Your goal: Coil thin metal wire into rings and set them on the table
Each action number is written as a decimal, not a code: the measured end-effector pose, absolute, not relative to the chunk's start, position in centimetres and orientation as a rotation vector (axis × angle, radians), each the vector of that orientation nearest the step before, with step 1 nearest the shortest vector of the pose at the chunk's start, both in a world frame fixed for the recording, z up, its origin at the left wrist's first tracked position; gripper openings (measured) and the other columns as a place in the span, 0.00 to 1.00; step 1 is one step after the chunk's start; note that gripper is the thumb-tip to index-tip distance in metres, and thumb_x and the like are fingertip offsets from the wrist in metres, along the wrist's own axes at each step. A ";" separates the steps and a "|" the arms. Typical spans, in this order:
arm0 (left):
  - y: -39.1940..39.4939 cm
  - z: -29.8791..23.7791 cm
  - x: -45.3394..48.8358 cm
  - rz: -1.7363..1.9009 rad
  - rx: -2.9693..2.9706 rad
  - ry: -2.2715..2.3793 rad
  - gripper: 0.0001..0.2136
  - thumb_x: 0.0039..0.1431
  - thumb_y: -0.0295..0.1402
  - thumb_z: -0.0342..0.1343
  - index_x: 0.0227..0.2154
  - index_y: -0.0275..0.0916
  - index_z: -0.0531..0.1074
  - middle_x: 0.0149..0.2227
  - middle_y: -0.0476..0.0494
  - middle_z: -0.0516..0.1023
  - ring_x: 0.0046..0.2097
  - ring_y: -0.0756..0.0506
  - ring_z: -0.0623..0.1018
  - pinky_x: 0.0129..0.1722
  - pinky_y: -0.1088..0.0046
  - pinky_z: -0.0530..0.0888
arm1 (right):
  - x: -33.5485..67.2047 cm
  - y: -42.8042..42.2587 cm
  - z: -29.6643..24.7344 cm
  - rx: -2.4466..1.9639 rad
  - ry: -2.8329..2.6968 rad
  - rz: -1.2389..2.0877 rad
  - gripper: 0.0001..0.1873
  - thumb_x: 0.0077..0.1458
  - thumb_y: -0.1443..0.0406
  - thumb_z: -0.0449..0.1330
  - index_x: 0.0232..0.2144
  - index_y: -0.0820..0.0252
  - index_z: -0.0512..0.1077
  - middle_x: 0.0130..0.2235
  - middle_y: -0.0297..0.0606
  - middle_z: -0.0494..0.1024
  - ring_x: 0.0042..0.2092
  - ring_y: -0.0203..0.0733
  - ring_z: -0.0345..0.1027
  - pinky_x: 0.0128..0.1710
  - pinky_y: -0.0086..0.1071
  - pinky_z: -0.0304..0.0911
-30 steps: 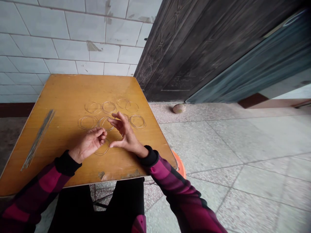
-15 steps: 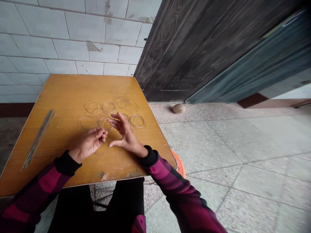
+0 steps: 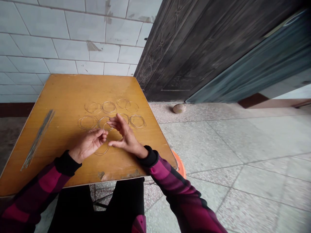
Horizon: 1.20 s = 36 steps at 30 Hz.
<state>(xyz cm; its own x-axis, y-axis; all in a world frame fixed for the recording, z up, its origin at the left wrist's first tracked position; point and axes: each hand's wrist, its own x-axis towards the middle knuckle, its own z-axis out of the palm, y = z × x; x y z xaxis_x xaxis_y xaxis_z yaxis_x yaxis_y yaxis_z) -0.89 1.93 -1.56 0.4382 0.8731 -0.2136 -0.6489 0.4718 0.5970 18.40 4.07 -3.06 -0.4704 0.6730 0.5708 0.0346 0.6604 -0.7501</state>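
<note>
My left hand [image 3: 89, 144] rests on the wooden table [image 3: 68, 94], its fingers curled and pinching a thin wire [image 3: 105, 128] that runs up to my right hand. My right hand [image 3: 124, 134] stands on its edge just to the right, fingers stretched, thumb out, touching the same wire. A wire ring [image 3: 103, 150] lies under and between both hands. Several finished wire rings [image 3: 109, 107] lie in two rows beyond my fingers, the nearest one [image 3: 137, 121] right of my right hand.
A bundle of straight wires [image 3: 39, 137] lies along the table's left side. A tiled wall stands behind the table and a dark wooden door [image 3: 194, 48] to the right. A stone [image 3: 179, 108] lies on the floor; an orange stool edge [image 3: 180, 165] shows below the table corner.
My right hand has tipped slightly forward and down, its fingers now closer to the left fingertips. The left hand has barely moved. The rings on the table stay put.
</note>
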 end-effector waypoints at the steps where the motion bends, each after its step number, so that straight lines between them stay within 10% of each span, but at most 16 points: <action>1: 1.9 -1.5 -0.9 0.988 0.475 0.545 0.07 0.47 0.27 0.70 0.26 0.31 0.77 0.30 0.45 0.79 0.31 0.53 0.75 0.32 0.80 0.74 | 18.4 4.1 -3.0 -0.560 -1.939 0.848 0.58 0.50 0.48 0.67 0.69 0.43 0.34 0.62 0.48 0.57 0.61 0.54 0.63 0.62 0.53 0.62; 36: 1.8 -1.3 -0.8 0.960 0.495 0.532 0.10 0.45 0.31 0.71 0.30 0.33 0.78 0.31 0.47 0.78 0.30 0.53 0.75 0.31 0.79 0.73 | 18.3 3.8 -2.5 -0.686 -1.899 0.773 0.60 0.44 0.44 0.68 0.69 0.43 0.39 0.62 0.49 0.57 0.55 0.52 0.69 0.58 0.54 0.67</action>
